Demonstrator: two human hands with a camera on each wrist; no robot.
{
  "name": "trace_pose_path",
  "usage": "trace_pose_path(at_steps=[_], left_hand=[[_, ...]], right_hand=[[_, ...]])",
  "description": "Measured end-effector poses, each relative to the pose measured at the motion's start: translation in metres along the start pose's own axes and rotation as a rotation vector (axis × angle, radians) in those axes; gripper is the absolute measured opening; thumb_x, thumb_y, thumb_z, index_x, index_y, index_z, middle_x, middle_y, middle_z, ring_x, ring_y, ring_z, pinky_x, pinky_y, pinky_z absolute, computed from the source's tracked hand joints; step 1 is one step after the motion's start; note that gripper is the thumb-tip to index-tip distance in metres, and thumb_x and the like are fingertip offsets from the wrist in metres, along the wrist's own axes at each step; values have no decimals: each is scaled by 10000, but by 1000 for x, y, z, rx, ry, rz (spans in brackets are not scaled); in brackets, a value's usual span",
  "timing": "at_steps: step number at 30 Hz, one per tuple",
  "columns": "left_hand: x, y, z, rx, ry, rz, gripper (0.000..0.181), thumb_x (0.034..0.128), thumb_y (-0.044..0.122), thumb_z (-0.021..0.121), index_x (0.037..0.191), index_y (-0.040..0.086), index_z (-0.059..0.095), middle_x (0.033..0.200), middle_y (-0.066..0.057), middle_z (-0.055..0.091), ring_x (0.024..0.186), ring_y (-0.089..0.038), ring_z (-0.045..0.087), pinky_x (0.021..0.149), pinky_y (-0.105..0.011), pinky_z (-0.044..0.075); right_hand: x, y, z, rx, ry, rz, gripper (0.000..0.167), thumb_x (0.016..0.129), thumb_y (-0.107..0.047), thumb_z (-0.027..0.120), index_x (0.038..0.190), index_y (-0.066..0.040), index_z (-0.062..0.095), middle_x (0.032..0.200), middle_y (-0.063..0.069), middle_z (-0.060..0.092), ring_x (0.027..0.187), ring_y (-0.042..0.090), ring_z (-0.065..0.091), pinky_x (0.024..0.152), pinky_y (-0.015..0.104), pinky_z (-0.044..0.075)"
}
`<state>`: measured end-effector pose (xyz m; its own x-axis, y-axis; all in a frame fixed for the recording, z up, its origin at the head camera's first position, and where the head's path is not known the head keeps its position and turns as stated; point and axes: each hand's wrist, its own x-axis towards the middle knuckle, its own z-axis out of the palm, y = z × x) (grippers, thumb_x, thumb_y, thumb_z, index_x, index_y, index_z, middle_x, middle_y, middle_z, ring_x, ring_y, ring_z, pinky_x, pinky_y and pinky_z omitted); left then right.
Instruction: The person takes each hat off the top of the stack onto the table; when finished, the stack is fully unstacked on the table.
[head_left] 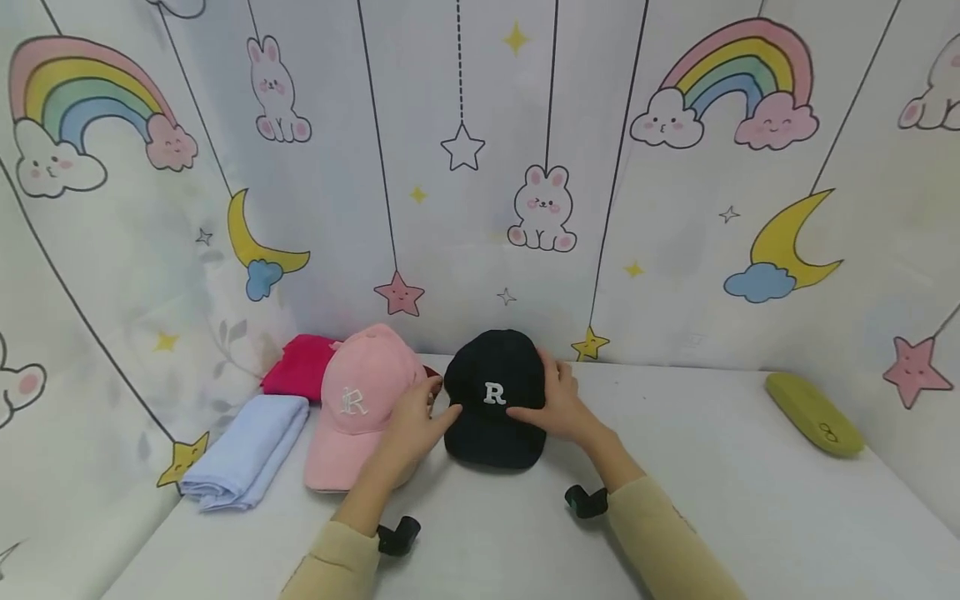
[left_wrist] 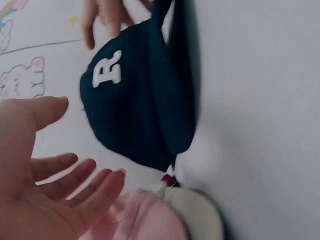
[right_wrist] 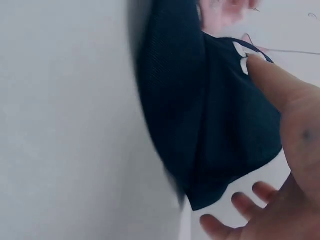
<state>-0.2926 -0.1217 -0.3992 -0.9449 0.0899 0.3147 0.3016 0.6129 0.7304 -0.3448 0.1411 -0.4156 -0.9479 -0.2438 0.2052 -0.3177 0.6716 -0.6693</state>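
Note:
A black cap (head_left: 480, 433) with a white R stands on the white table, its brim toward the person. At its left side is the left hand (head_left: 411, 423), thumb and fingers spread; the left wrist view shows a gap between this hand (left_wrist: 60, 200) and the cap (left_wrist: 135, 100). On the other side, the right hand (head_left: 562, 404) has its thumb over the cap's front near the letter and its fingers beside the crown. In the right wrist view those fingers (right_wrist: 245, 205) are loosely bent by the cap (right_wrist: 200, 115); contact is unclear.
A pink cap (head_left: 371, 375) stands just left, partly behind the left forearm. Beyond it lie a red cloth (head_left: 300, 367) and a folded light blue cloth (head_left: 243, 450). A green glasses case (head_left: 813, 414) lies far right. Patterned curtain (head_left: 465, 208) stands behind the table.

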Motion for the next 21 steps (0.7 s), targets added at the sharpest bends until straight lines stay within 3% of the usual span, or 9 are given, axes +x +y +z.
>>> trace_pose_path(at_steps=[6,12,18,21], left_hand=[[-11,1,-30,-132,81,87,499,923,148,744,1369,24,557,1272,-151,602,1115,-352,596,942,-469,534],[-18,-11,-57,-136,140,124,502,922,156,754,1374,59,558,1334,-138,589,1123,-304,605,906,-453,555],[-18,-20,-71,-166,153,134,538,921,131,750,1406,51,530,1338,-128,583,1129,-308,604,903,-462,556],[-18,-21,-74,-164,154,130,558,915,140,756,1418,67,525,1341,-115,581,1133,-309,600,884,-393,567]], right_hand=[[-4,0,13,-26,-3,-17,1172,801,-399,859,1607,-170,39,1501,278,173,1379,480,208,1024,683,366],[2,0,19,-30,22,-6,1174,802,-357,870,1607,-198,30,1497,258,183,1377,448,210,1046,651,368],[7,-1,21,-45,21,1,1159,812,-351,865,1607,-173,40,1470,269,219,1364,451,238,1043,635,380],[9,-1,22,-42,29,22,1160,811,-344,867,1606,-182,38,1473,274,220,1366,453,242,1050,636,373]])
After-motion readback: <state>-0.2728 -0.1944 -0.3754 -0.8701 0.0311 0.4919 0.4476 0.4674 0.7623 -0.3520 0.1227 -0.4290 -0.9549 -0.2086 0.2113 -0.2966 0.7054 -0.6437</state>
